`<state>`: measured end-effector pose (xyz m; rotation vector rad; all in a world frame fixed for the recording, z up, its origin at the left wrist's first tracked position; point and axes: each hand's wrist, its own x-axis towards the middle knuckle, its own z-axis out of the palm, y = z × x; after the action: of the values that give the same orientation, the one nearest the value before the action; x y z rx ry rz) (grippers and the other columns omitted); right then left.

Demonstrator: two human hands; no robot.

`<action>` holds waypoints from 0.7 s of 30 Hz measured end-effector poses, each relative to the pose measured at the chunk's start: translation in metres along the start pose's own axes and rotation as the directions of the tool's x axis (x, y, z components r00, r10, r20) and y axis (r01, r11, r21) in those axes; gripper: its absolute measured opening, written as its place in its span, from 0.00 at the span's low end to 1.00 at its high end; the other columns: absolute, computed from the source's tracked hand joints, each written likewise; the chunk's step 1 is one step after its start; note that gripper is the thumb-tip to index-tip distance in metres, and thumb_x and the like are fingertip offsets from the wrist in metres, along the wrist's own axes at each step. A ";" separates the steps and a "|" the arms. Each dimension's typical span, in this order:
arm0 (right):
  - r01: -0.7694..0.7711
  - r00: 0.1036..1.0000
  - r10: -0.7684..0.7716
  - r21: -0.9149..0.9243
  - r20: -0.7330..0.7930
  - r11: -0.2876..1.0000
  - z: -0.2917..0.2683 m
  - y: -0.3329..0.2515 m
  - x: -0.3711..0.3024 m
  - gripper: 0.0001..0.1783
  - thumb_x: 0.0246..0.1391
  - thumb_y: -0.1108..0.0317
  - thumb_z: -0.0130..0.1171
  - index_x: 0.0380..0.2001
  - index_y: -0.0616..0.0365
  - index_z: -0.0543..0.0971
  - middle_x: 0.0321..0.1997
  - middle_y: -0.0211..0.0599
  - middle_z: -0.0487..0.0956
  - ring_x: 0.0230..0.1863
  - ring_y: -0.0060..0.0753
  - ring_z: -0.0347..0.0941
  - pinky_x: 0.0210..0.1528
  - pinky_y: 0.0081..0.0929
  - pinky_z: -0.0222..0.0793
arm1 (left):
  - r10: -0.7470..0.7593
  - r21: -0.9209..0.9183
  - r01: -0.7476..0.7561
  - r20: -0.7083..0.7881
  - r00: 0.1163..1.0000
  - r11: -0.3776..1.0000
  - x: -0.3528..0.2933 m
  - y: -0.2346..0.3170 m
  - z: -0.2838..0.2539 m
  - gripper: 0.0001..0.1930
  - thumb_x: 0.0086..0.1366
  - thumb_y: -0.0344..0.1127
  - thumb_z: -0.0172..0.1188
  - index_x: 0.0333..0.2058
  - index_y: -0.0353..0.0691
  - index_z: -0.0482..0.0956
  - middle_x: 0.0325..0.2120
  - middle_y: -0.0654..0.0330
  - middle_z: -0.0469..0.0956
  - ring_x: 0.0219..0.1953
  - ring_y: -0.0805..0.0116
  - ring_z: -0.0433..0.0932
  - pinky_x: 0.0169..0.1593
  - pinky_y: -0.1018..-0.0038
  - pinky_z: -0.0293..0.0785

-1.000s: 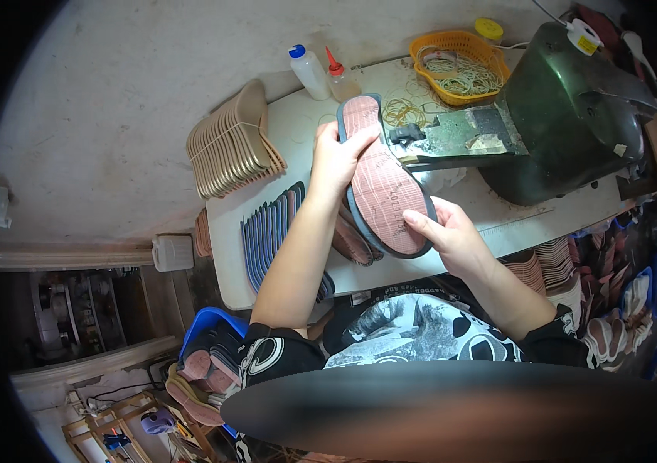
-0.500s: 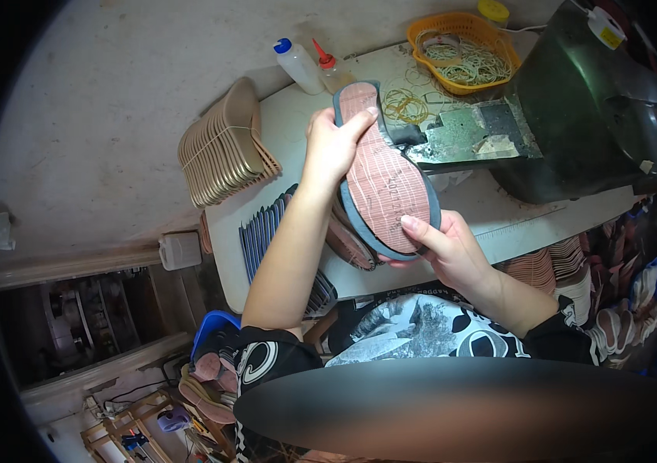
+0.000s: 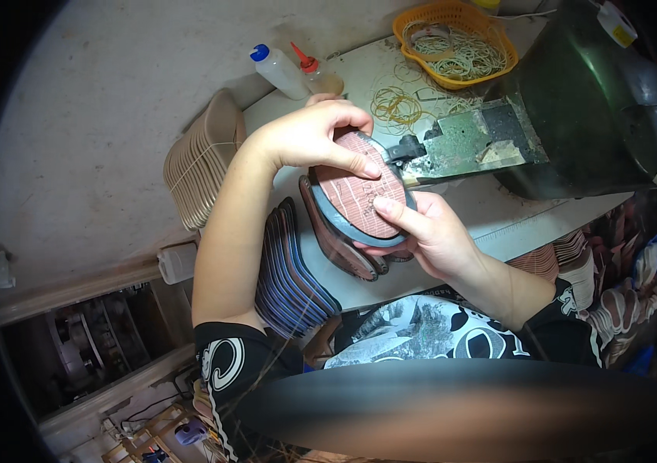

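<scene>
My left hand [image 3: 317,135] grips the upper part of a shoe sole [image 3: 348,185] that has a pinkish striped face and a dark blue-grey edge. Its thumb presses on that face. My right hand [image 3: 436,231] is closed on the lower right edge, thumb on top and fingers underneath, mostly hidden. Just beyond the sole is the black tip [image 3: 407,148] of a green machine arm [image 3: 467,143]; whether they touch I cannot tell. Several brown soles [image 3: 341,251] lie on the table beneath the held one.
On the white table [image 3: 498,220] stand a row of blue-edged soles [image 3: 290,270], a tied bundle of beige soles [image 3: 197,166], a blue-capped bottle [image 3: 278,71], a red-tipped bottle [image 3: 317,71] and an orange basket [image 3: 421,65] of rubber bands. The machine's dark body [image 3: 591,108] fills the right.
The sole now tilts, its striped face looking shorter. My left hand has shifted left and bent over its upper part, with the elbow swung out to the left.
</scene>
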<state>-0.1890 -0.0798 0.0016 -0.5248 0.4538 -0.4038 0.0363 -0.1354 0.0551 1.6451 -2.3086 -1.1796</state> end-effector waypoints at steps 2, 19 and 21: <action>-0.046 0.999 0.046 -0.029 0.006 0.999 0.000 -0.010 -0.004 0.15 0.60 0.64 0.54 0.42 0.67 0.77 0.38 0.42 0.81 0.38 0.29 0.79 0.42 0.23 0.76 | -0.148 0.025 0.146 0.128 0.981 0.989 0.003 0.004 -0.009 0.23 0.45 0.52 0.73 0.28 0.40 0.75 0.25 0.65 0.72 0.30 0.75 0.69 0.41 0.72 0.68; 0.039 0.997 -0.040 -0.013 -0.062 0.999 0.006 -0.008 0.005 0.21 0.65 0.62 0.47 0.47 0.74 0.72 0.46 0.50 0.78 0.43 0.36 0.79 0.48 0.24 0.75 | -0.093 -0.408 0.102 0.042 0.995 0.907 -0.017 -0.029 0.002 0.22 0.52 0.53 0.68 0.30 0.37 0.75 0.21 0.68 0.71 0.26 0.79 0.67 0.29 0.79 0.65; 0.048 0.997 -0.049 -0.018 -0.062 0.999 0.009 -0.010 0.004 0.22 0.65 0.61 0.46 0.48 0.74 0.71 0.46 0.50 0.78 0.43 0.36 0.79 0.48 0.24 0.75 | -0.129 -0.417 0.126 0.022 0.991 0.900 -0.024 -0.024 0.005 0.23 0.53 0.53 0.67 0.29 0.37 0.75 0.20 0.67 0.71 0.26 0.78 0.66 0.29 0.78 0.64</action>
<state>-0.1837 -0.0865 0.0126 -0.5410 0.5055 -0.4643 0.0631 -0.1154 0.0451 1.6437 -1.7915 -1.5594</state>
